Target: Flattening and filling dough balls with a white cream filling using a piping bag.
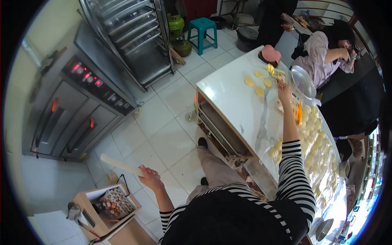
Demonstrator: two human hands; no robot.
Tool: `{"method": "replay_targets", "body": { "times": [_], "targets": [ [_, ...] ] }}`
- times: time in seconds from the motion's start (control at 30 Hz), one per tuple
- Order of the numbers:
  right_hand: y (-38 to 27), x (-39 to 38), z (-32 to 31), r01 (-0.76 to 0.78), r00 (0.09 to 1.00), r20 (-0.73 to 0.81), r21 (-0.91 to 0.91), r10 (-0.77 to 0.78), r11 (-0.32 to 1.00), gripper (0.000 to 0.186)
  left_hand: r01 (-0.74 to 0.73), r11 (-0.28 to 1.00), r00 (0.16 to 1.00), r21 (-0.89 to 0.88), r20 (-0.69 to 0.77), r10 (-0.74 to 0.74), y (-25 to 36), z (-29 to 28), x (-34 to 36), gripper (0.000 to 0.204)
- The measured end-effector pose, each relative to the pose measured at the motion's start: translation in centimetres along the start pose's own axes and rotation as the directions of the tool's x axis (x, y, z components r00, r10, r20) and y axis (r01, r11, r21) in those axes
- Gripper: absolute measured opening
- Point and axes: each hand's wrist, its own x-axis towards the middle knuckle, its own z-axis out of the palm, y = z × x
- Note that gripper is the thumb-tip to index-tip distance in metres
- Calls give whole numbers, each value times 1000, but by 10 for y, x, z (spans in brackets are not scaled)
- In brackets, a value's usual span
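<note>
My left hand [150, 177] is wrapped around one end of a pale rolling pin [118, 164], held out over the floor away from the counter. My right arm stretches across the white counter [232, 92], and my right hand [284, 92] is bent down at a tray of small pale pieces [279, 74]. Its fingers look drawn together, but what they grip is too small to make out. Beside that hand lie several flat yellow dough discs [259, 90] and a yellow packet [270, 69]. Many round dough balls [312, 134] cover the counter's right side, partly under shiny plastic.
A clear plastic bowl [303, 79] and a pink heart-shaped item [270, 54] stand near the far end. Another person [322, 57] sits beyond the counter. Leftward are a steel oven [77, 114], a tray rack [134, 41], a teal stool [203, 30] and a box of eggs [116, 202].
</note>
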Motion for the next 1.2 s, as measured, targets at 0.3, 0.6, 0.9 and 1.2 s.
{"method": "replay_targets", "body": {
  "times": [0.3, 0.6, 0.9, 1.2],
  "targets": [
    [49, 89, 130, 1, 994, -106, -37, -5, 999, 34, -71, 997, 995, 32, -62, 73, 7, 98, 102, 20],
    [17, 100, 151, -28, 992, -125, -192, 4, 981, 21, -29, 988, 998, 149, 54, 21, -15, 194, 162, 17],
    [6, 101, 173, -196, 978, -105, -163, 180, 967, 20, 101, 967, 952, 233, 260, -161, -48, 291, 223, 16],
    [-14, 33, 125, -240, 735, -100, 887, 670, 395, 14, 195, 927, 815, 320, 472, -335, -92, 386, 267, 17]
  ]
}}
